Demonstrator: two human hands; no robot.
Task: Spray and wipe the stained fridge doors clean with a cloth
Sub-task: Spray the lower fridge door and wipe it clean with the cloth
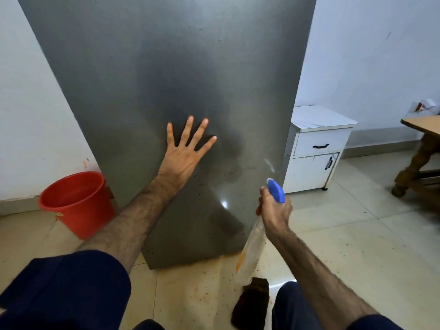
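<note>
A dark cloth [251, 303] is seen on the floor [357, 246] by the fridge door's [166, 67] bottom edge. A spray bottle [256, 244] is gripped by the right hand [276, 210]; the left hand [184, 153] is pressed flat, fingers spread, on the door.

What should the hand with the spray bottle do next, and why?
Probably squeeze the trigger. The right hand grips the spray bottle with its blue nozzle near the fridge door, while the left hand lies flat on the door and small dark specks dot its lower part.
</note>
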